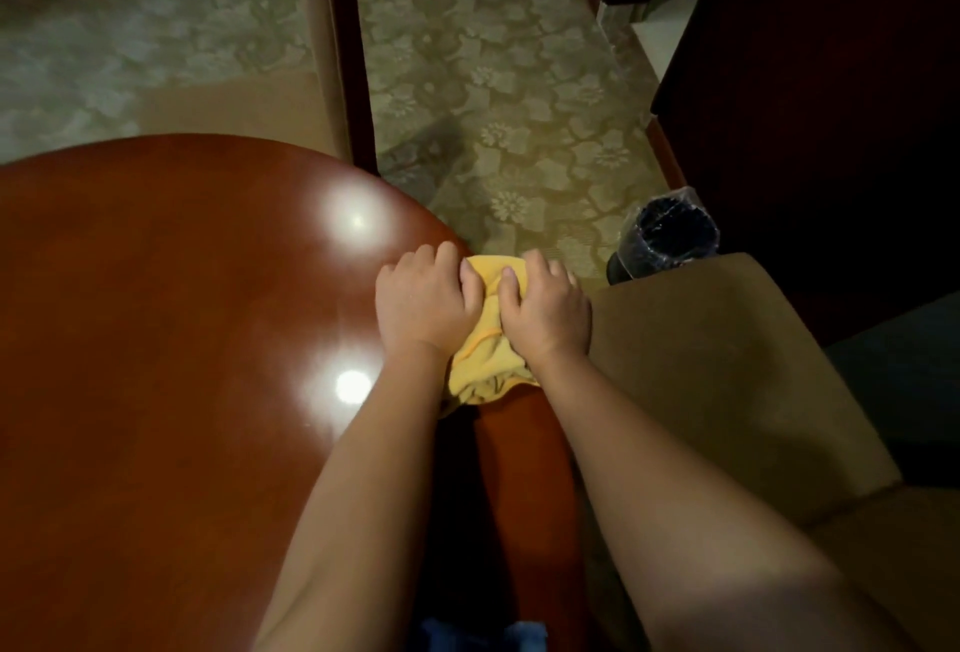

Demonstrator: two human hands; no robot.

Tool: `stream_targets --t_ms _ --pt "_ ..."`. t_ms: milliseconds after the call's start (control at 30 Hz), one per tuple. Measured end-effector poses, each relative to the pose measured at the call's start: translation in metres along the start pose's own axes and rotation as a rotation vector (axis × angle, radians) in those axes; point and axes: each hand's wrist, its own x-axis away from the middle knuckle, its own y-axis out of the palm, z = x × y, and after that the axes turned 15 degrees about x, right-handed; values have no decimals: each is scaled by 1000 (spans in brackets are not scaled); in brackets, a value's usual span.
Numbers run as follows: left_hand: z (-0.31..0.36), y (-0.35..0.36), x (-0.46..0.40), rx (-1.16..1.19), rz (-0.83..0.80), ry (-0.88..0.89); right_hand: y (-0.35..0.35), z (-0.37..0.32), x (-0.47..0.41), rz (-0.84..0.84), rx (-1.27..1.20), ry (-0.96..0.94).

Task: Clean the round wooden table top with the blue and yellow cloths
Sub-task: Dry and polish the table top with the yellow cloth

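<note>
Both hands (421, 295) (545, 308) press yellow cloth (488, 350), fingers prob. curled.

head view, steeply down, close above table (156, 339)

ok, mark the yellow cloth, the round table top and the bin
yellow cloth (485, 339): head view, bunched middle between the hands
round wooden table top (182, 313): head view, bare glossy surface
black plastic-lined bin (670, 230): head view, dark opening
</note>
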Motion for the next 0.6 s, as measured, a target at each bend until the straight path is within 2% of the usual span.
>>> stream_targets --t_ms 267,400,600 --pt "9 -37 72 -7 -32 12 -26 -1 71 21 189 -149" --pt "-13 -70 115 -17 -59 55 -31 -23 122 -4 227 -210" --pt "-50 -107 157 -49 19 -41 -23 -64 149 58 207 -410"
